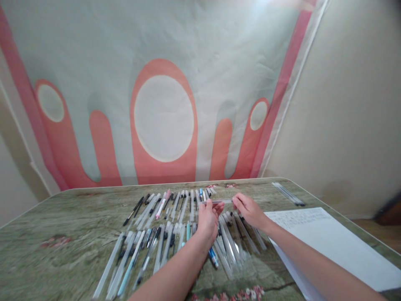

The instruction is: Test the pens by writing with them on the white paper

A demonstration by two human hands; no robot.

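My left hand (207, 218) is closed around a thin clear pen barrel (223, 202), held level just above the table. At the barrel's right end my right hand (248, 210) pinches with thumb and fingertips; whether it grips the barrel itself or a small part at its tip is too small to tell. Clear pen tubes (230, 240) lie fanned out under both hands. Next to my left wrist is a blue pen (213, 257), partly hidden by the arm.
Two rows of pens lie on the wood-patterned table (53, 225), among them a pink pen (161, 207) and a light blue pen (128, 271). Thin refills (288, 194) sit at the back right. White paper with writing (338, 246) lies beneath my right forearm. A printed cloth (163, 121) hangs behind.
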